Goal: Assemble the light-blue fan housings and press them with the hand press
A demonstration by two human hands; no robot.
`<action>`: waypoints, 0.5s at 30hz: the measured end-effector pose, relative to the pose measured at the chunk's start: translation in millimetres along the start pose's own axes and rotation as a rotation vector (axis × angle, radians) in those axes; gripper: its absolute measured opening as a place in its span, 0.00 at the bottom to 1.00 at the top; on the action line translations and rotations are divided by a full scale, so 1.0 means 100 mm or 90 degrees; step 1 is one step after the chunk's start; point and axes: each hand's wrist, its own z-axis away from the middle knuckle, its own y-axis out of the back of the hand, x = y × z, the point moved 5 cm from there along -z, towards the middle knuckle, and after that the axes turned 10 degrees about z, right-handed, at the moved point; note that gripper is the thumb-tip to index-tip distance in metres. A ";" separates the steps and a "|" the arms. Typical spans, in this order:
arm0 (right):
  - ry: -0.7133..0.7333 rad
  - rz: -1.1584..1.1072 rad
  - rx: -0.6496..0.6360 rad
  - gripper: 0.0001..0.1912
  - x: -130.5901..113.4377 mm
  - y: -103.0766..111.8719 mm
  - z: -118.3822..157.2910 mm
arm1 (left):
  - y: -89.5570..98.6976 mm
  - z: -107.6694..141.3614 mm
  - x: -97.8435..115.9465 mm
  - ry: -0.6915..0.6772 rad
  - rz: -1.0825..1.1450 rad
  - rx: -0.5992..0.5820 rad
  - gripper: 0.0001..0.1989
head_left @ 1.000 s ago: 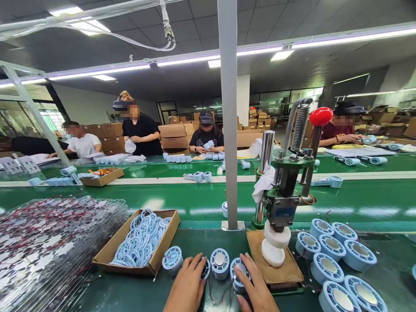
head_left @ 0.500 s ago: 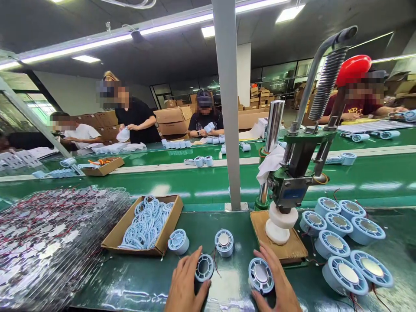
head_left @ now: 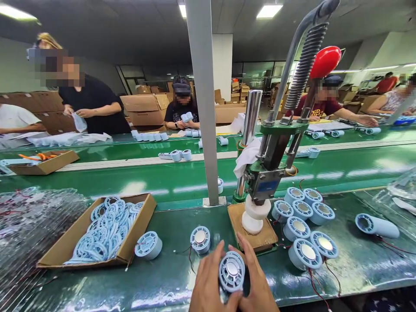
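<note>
My left hand (head_left: 208, 279) and my right hand (head_left: 255, 277) are together at the front of the bench, curled around one light-blue round housing (head_left: 232, 271). It has a spoked top and a silver disc in its middle. My thumbs meet at its near edge, and its lower body is hidden by the fingers. Just beyond my left hand stands a similar wired housing (head_left: 200, 239) with a silver disc. Farther left is a blue housing (head_left: 148, 245) with a spoked top and no silver disc showing. Behind my right hand, the hand press (head_left: 264, 177) holds its white round head over a cardboard-topped base.
A cardboard box (head_left: 151, 212) holds many blue spoked rings. Stacked clear trays (head_left: 19, 242) fill the left. Several wired housings (head_left: 307, 250) stand right of the press, with a blue cylinder (head_left: 378, 226) beyond them. A metal post (head_left: 203, 108) rises behind; co-workers sit across the green conveyor (head_left: 169, 186).
My hands, earlier apart with a blue spoked ring-like piece in the left and a housing in the right, have come together around one housing. The view has turned right.
</note>
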 end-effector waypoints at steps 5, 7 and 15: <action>-0.003 0.052 0.013 0.50 0.04 0.01 -0.01 | -0.13 -0.20 0.15 0.004 -0.025 -0.035 0.42; 0.003 0.054 0.018 0.51 0.03 0.02 -0.03 | -0.11 -0.20 0.09 0.009 -0.035 -0.042 0.42; 0.040 0.002 -0.022 0.51 0.00 0.05 -0.07 | -0.06 -0.20 -0.04 0.007 -0.009 -0.057 0.38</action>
